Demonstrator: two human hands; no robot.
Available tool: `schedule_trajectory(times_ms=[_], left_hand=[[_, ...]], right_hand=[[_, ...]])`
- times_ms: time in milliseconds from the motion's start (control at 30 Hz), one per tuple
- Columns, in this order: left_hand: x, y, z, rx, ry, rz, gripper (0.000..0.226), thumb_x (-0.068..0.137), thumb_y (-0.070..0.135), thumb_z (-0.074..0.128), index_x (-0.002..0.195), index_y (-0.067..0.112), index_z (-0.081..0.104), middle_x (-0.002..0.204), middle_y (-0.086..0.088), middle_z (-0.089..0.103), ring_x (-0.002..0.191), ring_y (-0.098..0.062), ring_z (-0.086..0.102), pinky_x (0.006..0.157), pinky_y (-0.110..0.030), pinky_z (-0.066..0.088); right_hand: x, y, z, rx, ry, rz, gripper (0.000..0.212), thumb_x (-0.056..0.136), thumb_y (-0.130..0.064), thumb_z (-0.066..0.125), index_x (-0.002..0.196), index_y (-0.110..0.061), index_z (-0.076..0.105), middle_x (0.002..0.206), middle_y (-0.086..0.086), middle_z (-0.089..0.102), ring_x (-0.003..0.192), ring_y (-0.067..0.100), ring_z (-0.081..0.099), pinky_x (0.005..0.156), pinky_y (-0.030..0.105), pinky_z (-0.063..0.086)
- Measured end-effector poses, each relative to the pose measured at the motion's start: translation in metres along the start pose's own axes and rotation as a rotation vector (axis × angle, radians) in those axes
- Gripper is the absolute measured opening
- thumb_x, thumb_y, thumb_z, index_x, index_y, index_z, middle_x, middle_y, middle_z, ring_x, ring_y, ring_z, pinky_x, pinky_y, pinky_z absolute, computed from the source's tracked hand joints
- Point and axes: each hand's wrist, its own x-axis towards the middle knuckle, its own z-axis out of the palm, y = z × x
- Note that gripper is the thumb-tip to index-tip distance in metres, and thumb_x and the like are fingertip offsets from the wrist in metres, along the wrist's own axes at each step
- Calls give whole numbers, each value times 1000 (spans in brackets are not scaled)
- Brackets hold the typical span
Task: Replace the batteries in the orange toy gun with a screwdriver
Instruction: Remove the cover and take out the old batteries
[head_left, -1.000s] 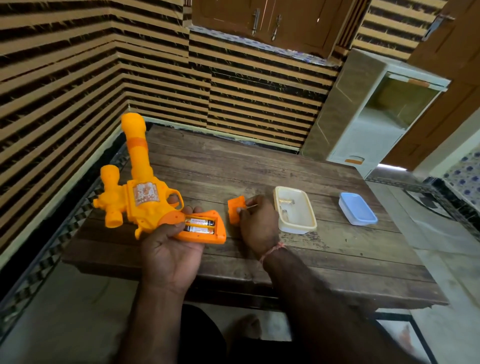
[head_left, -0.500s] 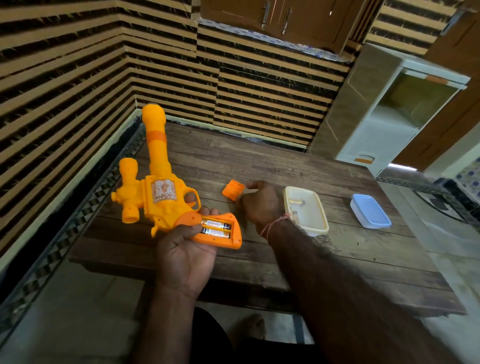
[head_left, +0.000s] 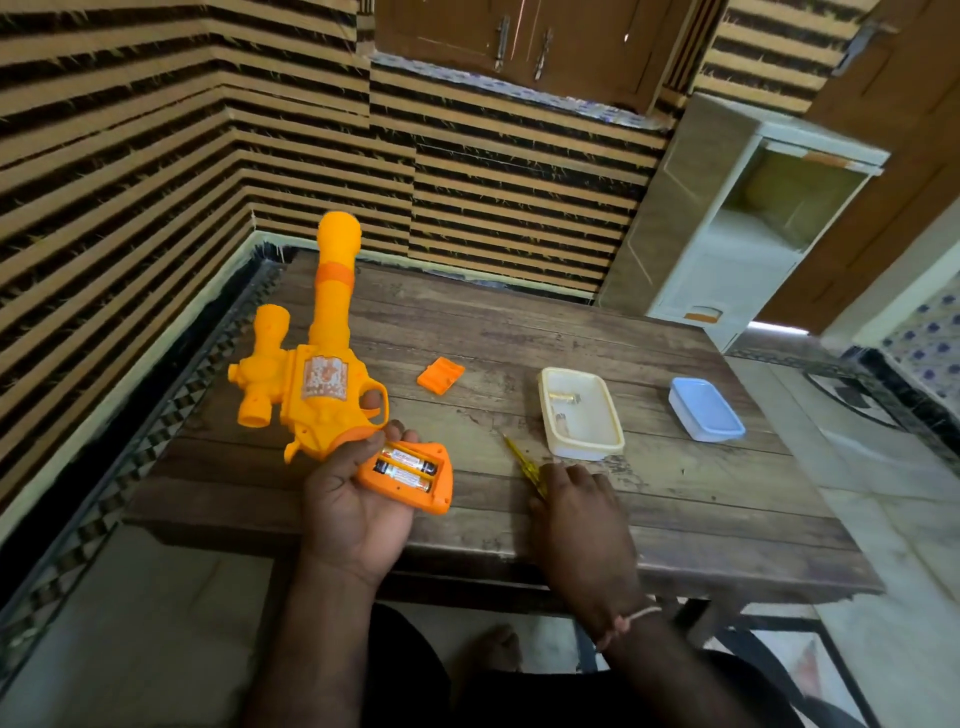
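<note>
My left hand (head_left: 353, 499) grips the orange toy gun (head_left: 322, 384) by its handle, barrel pointing away from me. The battery bay in the handle is uncovered, and two batteries (head_left: 405, 467) lie side by side in it. The orange battery cover (head_left: 440, 375) lies loose on the wooden table (head_left: 519, 332), apart from both hands. A thin yellow screwdriver (head_left: 521, 460) lies on the table to the right of the gun. My right hand (head_left: 574, 504) is knuckles up over its handle end, with thumb and fingers curled round it; the tip sticks out toward the far left.
A cream tray (head_left: 587, 451) holding small metal parts stands right of the middle. Further right sits a blue-lidded box (head_left: 705, 410). Striped walls close off the left and back. A white cabinet (head_left: 727, 291) stands behind the table's far right corner.
My right hand has set the orange cover down on the table and drawn back toward me onto the screwdriver. The gun stays in my left hand.
</note>
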Motion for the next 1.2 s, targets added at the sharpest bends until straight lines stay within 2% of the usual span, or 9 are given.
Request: schedule_trajectory(times_ms=[233,367,433,567,700,767,833,1100,1200], left_hand=[[-6,-3,11,52,71,-41,24,87,32,53,106,20,62,71,0,56,70,-13,59,85,-38,47],[-5,-2,9,78,93,-57,29,91,41,54,108,18,61,70,-1,56,66,-14,61,90,-41,49],[-3,-3,8,86,91,-60,30,91,41,55,108,18,60,69,-1,56,64,-13,60,84,-40,51],[0,-5,5,100,74,-104,31,89,41,56,110,18,59,69,0,56,66,-14,59,71,-35,56],[2,-4,2,114,80,-155,48,78,47,73,115,18,61,71,-1,57,69,-16,58,72,-36,55],[3,-4,0,137,36,-160,64,61,52,87,111,19,65,71,-1,59,69,-15,61,71,-34,55],[5,-5,0,145,15,-174,70,54,57,89,108,19,68,69,-1,59,65,-15,61,67,-34,53],[1,-9,5,173,-33,-292,61,83,68,51,114,16,59,78,-13,46,50,-26,55,48,-32,49],[1,-10,6,170,-10,-320,60,83,69,48,114,19,61,83,-12,48,57,-26,56,47,-33,49]], right_hand=[[3,4,-1,88,41,-35,44,90,-11,50,131,-25,43,119,5,55,110,24,49,91,36,44],[-6,-4,-17,783,99,9,25,85,-12,47,103,-26,59,79,-5,51,69,12,46,63,27,36],[-13,-15,-38,1285,-32,150,22,91,-12,44,91,-16,66,63,-1,46,56,14,43,52,25,35],[-25,-34,-77,1949,-419,68,43,76,-18,69,116,-5,62,77,7,59,69,19,63,56,28,52],[-21,-48,-83,1768,-233,8,39,75,6,71,111,-6,61,70,7,59,60,18,57,49,24,46],[-20,-53,-80,1644,-108,20,17,88,-4,66,104,-5,63,62,7,56,52,17,51,45,25,39],[-22,-55,-77,1646,-54,35,24,89,-25,60,100,-4,64,57,10,55,47,17,48,43,25,36],[-26,-61,-45,1395,40,-104,21,92,-23,62,103,-8,72,68,9,72,74,17,71,72,24,55],[-28,-63,-46,1415,16,-147,15,94,-9,59,96,-10,74,68,6,72,68,13,69,64,18,53]])
